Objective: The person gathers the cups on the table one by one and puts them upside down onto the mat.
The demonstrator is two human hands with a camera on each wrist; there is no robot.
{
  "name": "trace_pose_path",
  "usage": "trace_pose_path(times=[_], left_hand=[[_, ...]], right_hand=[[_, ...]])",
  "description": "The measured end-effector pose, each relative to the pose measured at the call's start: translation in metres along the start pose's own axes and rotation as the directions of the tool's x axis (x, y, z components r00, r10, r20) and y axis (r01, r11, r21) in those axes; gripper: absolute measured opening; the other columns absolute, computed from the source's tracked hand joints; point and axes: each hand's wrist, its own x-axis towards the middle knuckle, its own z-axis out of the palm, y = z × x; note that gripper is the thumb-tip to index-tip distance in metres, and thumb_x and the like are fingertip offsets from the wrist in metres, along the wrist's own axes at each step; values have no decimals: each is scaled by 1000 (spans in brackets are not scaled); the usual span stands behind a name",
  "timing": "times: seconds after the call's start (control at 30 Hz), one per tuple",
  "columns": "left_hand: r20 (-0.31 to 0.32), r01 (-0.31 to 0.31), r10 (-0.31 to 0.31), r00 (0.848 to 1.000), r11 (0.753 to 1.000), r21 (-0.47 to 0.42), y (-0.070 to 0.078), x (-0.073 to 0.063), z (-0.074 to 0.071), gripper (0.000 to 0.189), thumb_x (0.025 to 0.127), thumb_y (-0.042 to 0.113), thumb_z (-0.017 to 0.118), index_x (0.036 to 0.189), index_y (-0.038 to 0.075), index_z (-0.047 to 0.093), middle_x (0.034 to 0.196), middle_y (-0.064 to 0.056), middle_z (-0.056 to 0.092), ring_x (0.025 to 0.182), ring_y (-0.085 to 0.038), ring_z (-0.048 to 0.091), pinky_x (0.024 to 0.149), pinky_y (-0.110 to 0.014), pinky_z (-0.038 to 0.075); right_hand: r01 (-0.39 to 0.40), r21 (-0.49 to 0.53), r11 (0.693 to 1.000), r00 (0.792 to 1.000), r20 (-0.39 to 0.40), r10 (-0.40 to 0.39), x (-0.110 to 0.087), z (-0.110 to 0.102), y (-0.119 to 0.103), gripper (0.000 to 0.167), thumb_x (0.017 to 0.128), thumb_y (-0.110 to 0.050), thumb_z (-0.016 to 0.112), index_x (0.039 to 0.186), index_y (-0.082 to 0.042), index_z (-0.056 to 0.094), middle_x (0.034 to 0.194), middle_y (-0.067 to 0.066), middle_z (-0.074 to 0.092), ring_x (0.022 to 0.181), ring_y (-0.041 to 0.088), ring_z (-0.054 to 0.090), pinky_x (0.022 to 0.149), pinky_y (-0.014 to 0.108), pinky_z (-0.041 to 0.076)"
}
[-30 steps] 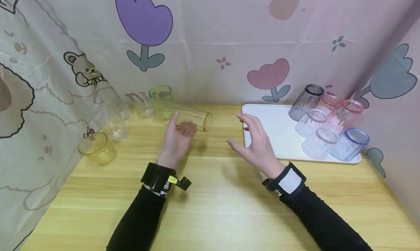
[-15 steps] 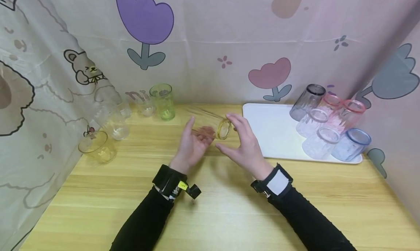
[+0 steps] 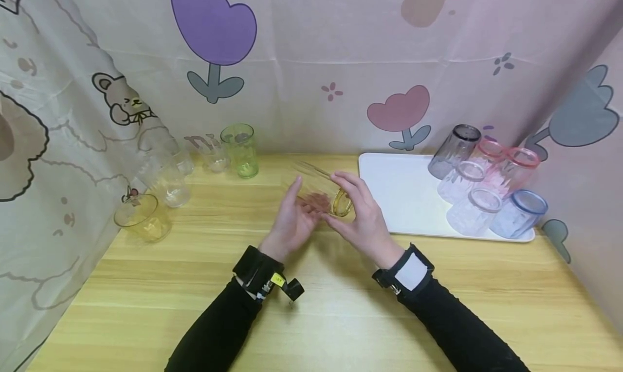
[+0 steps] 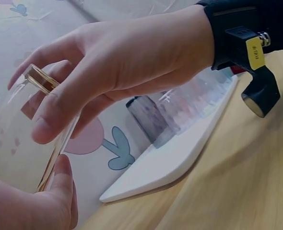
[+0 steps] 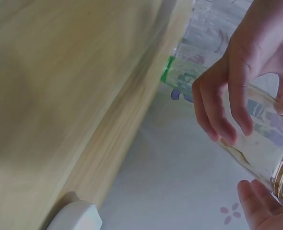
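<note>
A clear amber glass tumbler (image 3: 342,203) lies tipped sideways in the air above the table, its thick golden end facing right. My left hand (image 3: 290,220) grips its body from below and the near side. At the golden end, my right hand (image 3: 362,215) has thumb and fingers on opposite sides of the glass. The left wrist view shows the right thumb across the tumbler (image 4: 21,139) near that end. In the right wrist view, the left fingers curl round the body of the tumbler (image 5: 256,143).
A white tray (image 3: 389,193) on the right carries several glasses: a grey one (image 3: 452,153), pink ones, clear ones and a blue-ringed one (image 3: 519,215). At the left stand a green glass (image 3: 243,153), several clear glasses (image 3: 172,185) and a wide amber glass (image 3: 146,220). A patterned cloth hangs behind.
My left hand has carried the amber tumbler rightward and a little nearer, turning its golden end toward the right hand. The right hand has moved left and closed onto that end.
</note>
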Motion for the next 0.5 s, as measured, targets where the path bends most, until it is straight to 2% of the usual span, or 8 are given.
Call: trace_pose_path(times=[0.13,0.27,0.37,0.5], left_hand=[[23,8,-8,1000,1000,11,-3,2,3,83,104,59,45,160,7,12,118,-7,54,101,-15,61,86,-18,57],[45,12,-13,999,1000,26,-4,4,6,86,103,60,46,161,9,7,122,-8,51,105,-16,58,88,-18,57],[69,6,-11,998,998,62,-4,6,9,79,104,59,45,156,9,15,124,-9,49,106,-16,57,90,-19,56],[109,-20,5,994,990,137,-5,10,13,56,105,57,45,134,9,42,122,-9,52,103,-16,59,93,-21,57]], right_hand=[[4,-5,1000,1000,-18,-4,-1,-2,2,79,70,2,91,139,2,53,143,23,55,134,36,56,117,37,47],[-4,-13,1000,1000,-30,4,0,-7,4,75,71,1,91,137,2,55,141,24,57,131,34,58,113,39,51],[-26,-27,999,999,-33,25,2,-12,5,74,72,-3,91,138,0,56,142,22,57,129,32,59,104,40,56],[-48,-37,998,997,-55,46,8,-22,9,73,75,-7,91,138,0,56,142,19,59,130,32,59,100,39,57]])
